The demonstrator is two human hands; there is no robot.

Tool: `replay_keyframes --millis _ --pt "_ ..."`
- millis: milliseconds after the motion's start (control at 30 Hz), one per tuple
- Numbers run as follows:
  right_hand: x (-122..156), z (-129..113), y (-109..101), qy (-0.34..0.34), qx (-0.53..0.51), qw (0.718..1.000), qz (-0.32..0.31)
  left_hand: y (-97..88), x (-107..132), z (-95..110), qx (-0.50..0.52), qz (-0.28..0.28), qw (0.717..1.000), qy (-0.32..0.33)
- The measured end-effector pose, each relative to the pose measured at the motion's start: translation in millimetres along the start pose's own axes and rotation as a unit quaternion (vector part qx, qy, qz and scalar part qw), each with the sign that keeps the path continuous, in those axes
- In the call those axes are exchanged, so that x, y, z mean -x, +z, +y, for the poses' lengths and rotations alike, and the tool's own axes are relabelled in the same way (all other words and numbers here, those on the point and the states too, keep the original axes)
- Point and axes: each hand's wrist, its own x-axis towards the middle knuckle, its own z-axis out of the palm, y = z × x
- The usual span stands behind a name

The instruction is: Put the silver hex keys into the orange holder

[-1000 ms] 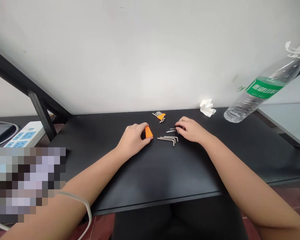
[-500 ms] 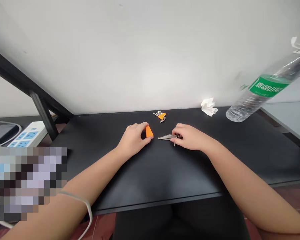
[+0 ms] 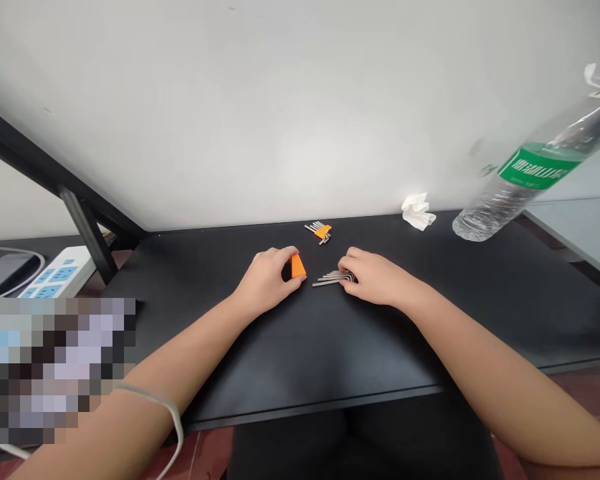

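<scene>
On the black table my left hand is closed round an orange plastic key holder, which stands on the surface. My right hand is closed over the bent ends of a bunch of several loose silver hex keys; their long ends point left toward the holder. Farther back, near the wall, lies a second orange holder filled with hex keys, apart from both hands.
A crumpled white tissue lies at the back right. A clear water bottle with a green label stands at the right. A white power strip lies at the far left, beyond a black diagonal frame bar.
My right hand has swept the scattered hex keys together into one bunch and drawn them left, nearer the orange holder. My left hand has stayed put.
</scene>
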Motion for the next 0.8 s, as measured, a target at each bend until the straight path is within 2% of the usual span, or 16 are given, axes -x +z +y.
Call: replay_keyframes --millis 167,333,633,800 --pt "2.1 -4.0 -2.6 0.033 0.028 0.999 0.03 -4.6 0.2 -0.3 0.004 -0.048 0.998 0.036" --pt "2.8 -5.8 -1.4 -0.041 0.068 0.996 0.032 -4.3 0.0 -3.8 0.026 -0.062 0.997 0.048" --pt "-0.4 -10.5 8.2 -0.064 0.186 0.98 0.041 -1.1 -0.5 -5.7 0.074 -0.031 0.994 0.079" --pt "-0.8 -11.3 8.4 -0.069 0.197 0.977 0.05 -2.5 0.3 -6.0 0.081 -0.008 0.993 0.084"
